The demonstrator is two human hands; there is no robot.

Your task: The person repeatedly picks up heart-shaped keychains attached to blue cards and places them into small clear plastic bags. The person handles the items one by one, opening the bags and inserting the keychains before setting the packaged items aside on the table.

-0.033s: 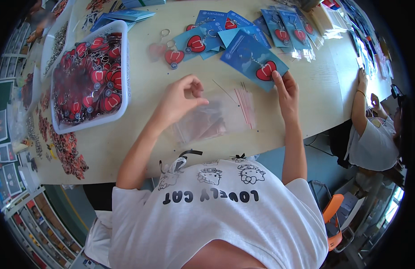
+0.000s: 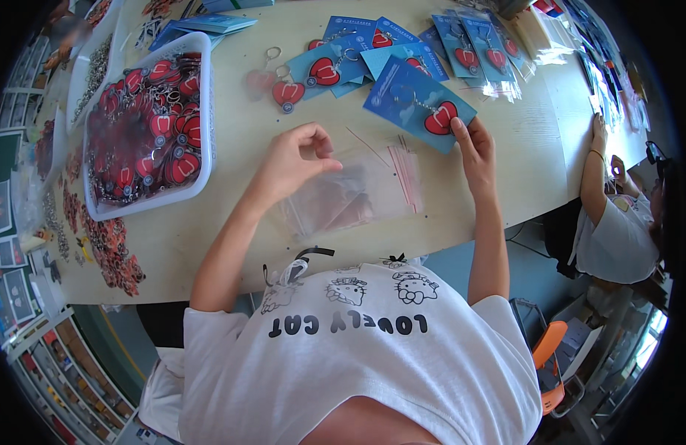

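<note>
My right hand [image 2: 476,152] pinches the lower right corner of a blue card [image 2: 396,87]. A red heart-shaped keychain [image 2: 440,119] with a metal ring lies on the card's face, near my thumb. My left hand [image 2: 295,157] hovers over the left part of several clear zip bags [image 2: 358,194], its fingers curled and the thumb slightly apart from them. I see nothing between these fingertips. The bags lie flat on the table, their red-lined edges toward the right. Beyond my left hand rests a loose red heart keychain [image 2: 288,93].
A white tub [image 2: 206,122] piled with red heart keychains stands at left. More blue cards with keychains [image 2: 343,63] lie at the back, and bagged ones [image 2: 480,52] at back right. Loose small parts [image 2: 113,252] cover the left table edge. Another person [image 2: 617,237] sits at far right.
My left hand has shifted very slightly up and to the left. The right hand and the card have barely moved.
</note>
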